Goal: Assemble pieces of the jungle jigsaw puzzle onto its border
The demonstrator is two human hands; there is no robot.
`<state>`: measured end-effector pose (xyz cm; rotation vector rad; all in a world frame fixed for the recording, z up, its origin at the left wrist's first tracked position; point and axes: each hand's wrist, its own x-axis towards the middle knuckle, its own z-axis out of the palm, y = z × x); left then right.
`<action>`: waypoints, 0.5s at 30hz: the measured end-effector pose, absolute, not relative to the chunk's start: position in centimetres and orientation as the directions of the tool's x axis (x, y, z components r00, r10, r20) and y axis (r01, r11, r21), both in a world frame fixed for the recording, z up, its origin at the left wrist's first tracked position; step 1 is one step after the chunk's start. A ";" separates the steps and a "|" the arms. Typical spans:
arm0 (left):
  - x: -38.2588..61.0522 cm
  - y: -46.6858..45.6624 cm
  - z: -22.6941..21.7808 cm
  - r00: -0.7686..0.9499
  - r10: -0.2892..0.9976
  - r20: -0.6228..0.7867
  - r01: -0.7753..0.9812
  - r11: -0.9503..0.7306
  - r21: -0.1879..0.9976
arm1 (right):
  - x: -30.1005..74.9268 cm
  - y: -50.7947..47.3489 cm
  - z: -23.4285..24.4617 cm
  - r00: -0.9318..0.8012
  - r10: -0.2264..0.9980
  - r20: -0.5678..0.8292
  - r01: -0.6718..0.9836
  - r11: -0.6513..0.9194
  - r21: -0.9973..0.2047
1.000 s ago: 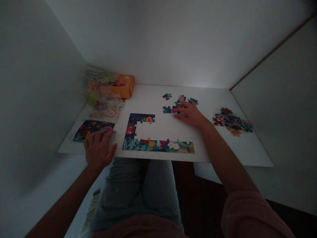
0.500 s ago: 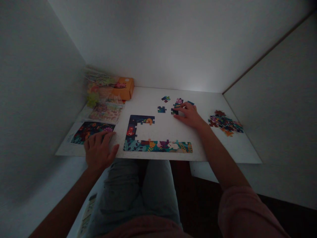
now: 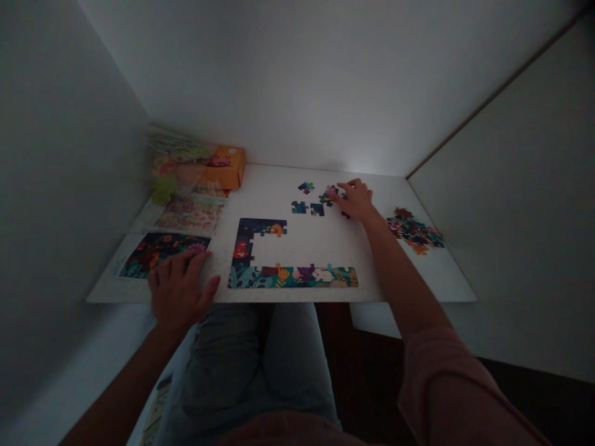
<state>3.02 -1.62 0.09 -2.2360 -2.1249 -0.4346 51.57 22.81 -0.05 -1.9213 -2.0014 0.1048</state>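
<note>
Small bright jigsaw pieces (image 3: 328,197) are spread on the white table (image 3: 302,244). The right hand (image 3: 356,201) is kept half open over them; a held piece cannot be told. The left hand (image 3: 179,288) is laid open on a picture card (image 3: 158,254).

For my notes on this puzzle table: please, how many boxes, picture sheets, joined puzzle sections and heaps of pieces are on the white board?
Orange cardboard box: 1
Picture sheets: 2
Joined jigsaw section: 1
Heap of loose jigsaw pieces: 1
Total: 5

Dusty-pink long sleeve (image 3: 441,387) — faded grey jeans (image 3: 251,371)
</note>
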 end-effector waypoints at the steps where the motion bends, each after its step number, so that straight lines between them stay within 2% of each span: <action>1: 3.0 -1.6 0.0 0.035 0.975 0.220 0.985 -0.071 0.157 | 51.4 23.1 -0.2 0.030 0.978 0.206 0.949 0.037 -0.312; 5: 3.1 -1.7 0.0 0.024 0.979 0.203 0.991 -0.050 0.124 | 50.7 23.5 -0.9 0.087 0.979 0.182 0.931 -0.015 -0.366; 11: 4.1 -2.1 1.4 -0.016 0.990 0.138 0.989 -0.004 0.146 | 51.2 23.8 -1.4 0.139 0.946 0.292 0.882 0.016 -0.472; 13: 4.6 -2.3 2.0 -0.017 0.995 0.103 0.991 0.003 0.133 | 51.3 24.0 -1.4 0.138 0.943 0.303 0.885 0.020 -0.466; 15: 4.9 -2.4 2.3 -0.013 0.996 0.092 0.994 0.003 0.106 | 51.3 24.0 -1.4 0.191 0.927 0.321 0.905 -0.040 -0.423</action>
